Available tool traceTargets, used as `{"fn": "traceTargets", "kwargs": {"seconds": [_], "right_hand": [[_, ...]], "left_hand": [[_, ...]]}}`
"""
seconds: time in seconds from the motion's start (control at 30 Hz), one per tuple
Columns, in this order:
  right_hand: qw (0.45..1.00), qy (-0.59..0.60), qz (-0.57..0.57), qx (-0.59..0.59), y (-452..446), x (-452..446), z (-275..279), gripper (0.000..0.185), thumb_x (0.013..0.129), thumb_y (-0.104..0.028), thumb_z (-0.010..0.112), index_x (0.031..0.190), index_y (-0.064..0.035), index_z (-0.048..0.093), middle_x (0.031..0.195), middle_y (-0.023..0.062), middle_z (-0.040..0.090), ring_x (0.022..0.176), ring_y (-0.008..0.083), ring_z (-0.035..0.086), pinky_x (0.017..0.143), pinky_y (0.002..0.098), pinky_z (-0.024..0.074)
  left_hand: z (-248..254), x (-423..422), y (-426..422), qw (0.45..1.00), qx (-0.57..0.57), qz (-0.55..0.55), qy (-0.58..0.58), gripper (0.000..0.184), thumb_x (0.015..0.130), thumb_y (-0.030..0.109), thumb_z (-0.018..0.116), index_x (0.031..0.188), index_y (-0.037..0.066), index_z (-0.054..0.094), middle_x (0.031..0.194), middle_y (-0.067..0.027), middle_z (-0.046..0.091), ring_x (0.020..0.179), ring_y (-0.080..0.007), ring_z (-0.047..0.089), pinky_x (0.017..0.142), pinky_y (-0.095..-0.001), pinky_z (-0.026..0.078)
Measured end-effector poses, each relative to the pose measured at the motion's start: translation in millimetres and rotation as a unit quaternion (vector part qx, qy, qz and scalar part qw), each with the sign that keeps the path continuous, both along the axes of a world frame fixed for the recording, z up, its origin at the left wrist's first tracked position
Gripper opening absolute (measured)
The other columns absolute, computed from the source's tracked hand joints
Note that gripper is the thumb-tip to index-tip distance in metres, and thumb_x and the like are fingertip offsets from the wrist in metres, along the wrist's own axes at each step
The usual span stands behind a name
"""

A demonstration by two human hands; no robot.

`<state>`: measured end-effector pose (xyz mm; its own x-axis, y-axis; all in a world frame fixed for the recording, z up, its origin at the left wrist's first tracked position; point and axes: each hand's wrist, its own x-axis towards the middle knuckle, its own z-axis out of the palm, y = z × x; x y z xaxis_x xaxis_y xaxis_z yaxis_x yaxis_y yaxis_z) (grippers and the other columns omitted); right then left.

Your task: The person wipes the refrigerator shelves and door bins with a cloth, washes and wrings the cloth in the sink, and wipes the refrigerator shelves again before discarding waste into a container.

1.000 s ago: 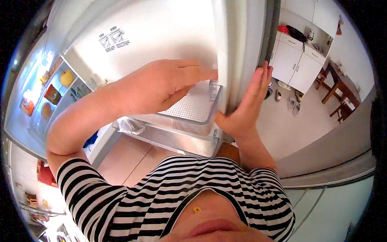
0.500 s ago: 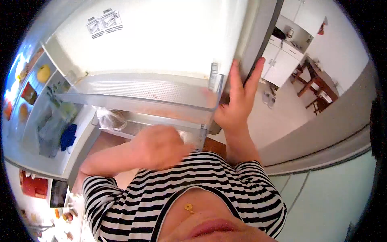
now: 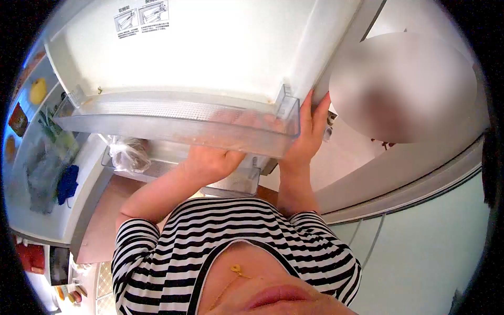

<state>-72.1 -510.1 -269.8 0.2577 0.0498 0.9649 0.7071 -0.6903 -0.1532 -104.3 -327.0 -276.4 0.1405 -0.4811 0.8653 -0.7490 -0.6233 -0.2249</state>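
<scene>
The fridge door (image 3: 210,55) is standing open before me, and the clear upper bin (image 3: 157,125) is lying across its inner face, reaching nearly from side to side. The bin looks to be in place, but whether both its ends are fully seated I cannot tell; that is the one point I am leaving unsettled. My left hand (image 3: 216,159) is reaching up to the bin, its fingers showing only hazily through the clear plastic, so I cannot tell how far they are closing or whether they are gripping. My right hand (image 3: 303,145) is staying beside the bin's right end, fingers straight and slightly parted along the door's edge, not visibly grasping anything. Below, the lower bin (image 3: 239,184) is carrying a plastic bag (image 3: 130,153) with something dark inside.

On the door's inner face, a printed label (image 3: 142,20) is showing two line drawings with Chinese characters above and below. The headings are partly cut off and the small print is blurring, so I am not making out the words. No brand name is showing.
</scene>
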Motion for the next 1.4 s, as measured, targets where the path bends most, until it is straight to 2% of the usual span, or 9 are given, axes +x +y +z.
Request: {"fn": "traceTargets", "kwargs": {"seconds": [0.47,0.57,0.67,0.77,0.83,0.97,1.1,1.3,1.4], "right_hand": [[0.999,-0.010,-0.001,0.036,6.7,-5.4,-2.8,0.059,0.081,-0.023,0.064,0.130,0.0018,0.042,0.145,0.0235,0.017,0.132,0.0367,0.025,0.104,0.0430,0.0295],[0.999,-0.035,-0.004,0.019,1.5,6.4,-9.9,0.057,0.082,-0.028,0.063,0.126,0.0034,0.045,0.145,0.0211,0.018,0.131,0.0317,0.028,0.105,0.0403,0.0268],[1.000,-0.023,0.008,0.001,14.7,4.2,1.8,0.060,0.083,-0.033,0.062,0.125,0.0056,0.044,0.143,0.0205,0.020,0.130,0.0308,0.029,0.105,0.0387,0.0260],[0.981,0.004,0.141,0.132,30.1,-8.3,11.7,0.063,0.085,-0.031,0.058,0.130,0.0056,0.035,0.142,0.0206,0.022,0.130,0.0292,0.029,0.106,0.0405,0.0268],[0.995,-0.046,0.034,0.086,-8.1,2.2,-14.9,0.060,0.087,-0.037,0.050,0.129,0.0039,0.037,0.138,0.0221,0.030,0.128,0.0320,0.033,0.107,0.0450,0.0260],[0.946,-0.130,0.219,0.202,18.5,-32.3,3.6,0.066,0.089,-0.055,0.031,0.124,0.0002,0.043,0.127,0.0207,0.044,0.121,0.0376,0.040,0.106,0.0515,0.0277],[0.921,-0.198,0.326,0.083,14.3,-19.4,12.9,0.070,0.089,-0.061,0.023,0.116,-0.0023,0.050,0.114,0.0169,0.053,0.110,0.0356,0.047,0.102,0.0522,0.0308],[0.890,-0.203,0.394,0.109,23.7,-22.7,24.3,0.066,0.089,-0.062,0.023,0.098,-0.0067,0.059,0.090,0.0106,0.056,0.097,0.0316,0.047,0.097,0.0545,0.0277],[0.887,-0.177,0.407,0.127,19.5,-26.1,21.0,0.066,0.087,-0.063,0.026,0.092,-0.0059,0.059,0.084,0.0100,0.055,0.090,0.0300,0.047,0.095,0.0545,0.0282]], "left_hand": [[-12.0,5.3,10.8,0.995,0.020,-0.074,0.070,0.032,0.076,0.020,0.063,0.106,0.010,0.055,0.105,-0.0139,0.058,0.090,-0.0328,0.057,0.076,-0.0457,0.046],[-0.5,-32.9,38.1,0.994,0.086,-0.032,-0.065,0.022,0.083,0.024,0.055,0.099,0.011,0.062,0.102,-0.0083,0.060,0.089,-0.0257,0.058,0.078,-0.0403,0.046],[1.8,-61.1,90.0,0.988,-0.026,0.014,-0.152,0.039,0.088,0.047,0.045,0.101,0.014,0.061,0.094,-0.0067,0.060,0.082,-0.0247,0.057,0.079,-0.0429,0.044],[-0.8,-55.7,161.1,0.919,-0.239,0.102,-0.295,0.041,0.093,0.037,0.036,0.108,0.004,0.055,0.103,-0.0159,0.058,0.093,-0.0262,0.054,0.087,-0.0436,0.040],[4.6,-45.2,211.4,0.836,-0.467,-0.017,-0.288,0.054,0.095,0.043,0.028,0.113,-0.003,0.051,0.111,-0.0180,0.056,0.107,-0.0285,0.051,0.092,-0.0404,0.038],[14.2,-26.5,279.5,0.754,-0.612,-0.179,-0.159,0.074,0.089,0.063,0.023,0.119,0.000,0.047,0.113,-0.0145,0.057,0.109,-0.0273,0.051,0.096,-0.0392,0.034],[17.7,16.2,294.4,0.778,-0.557,-0.287,-0.048,0.083,0.083,0.072,0.022,0.121,0.003,0.047,0.105,-0.0180,0.059,0.106,-0.0344,0.052,0.097,-0.0473,0.033],[34.8,39.8,296.6,0.859,-0.361,-0.338,-0.130,0.089,0.079,0.076,0.017,0.125,0.002,0.036,0.093,-0.0173,0.057,0.094,-0.0317,0.054,0.096,-0.0501,0.032],[40.8,34.8,292.0,0.854,-0.350,-0.358,-0.141,0.091,0.078,0.078,0.019,0.125,0.001,0.034,0.072,-0.0097,0.050,0.069,-0.0228,0.049,0.078,-0.0439,0.039]]}}
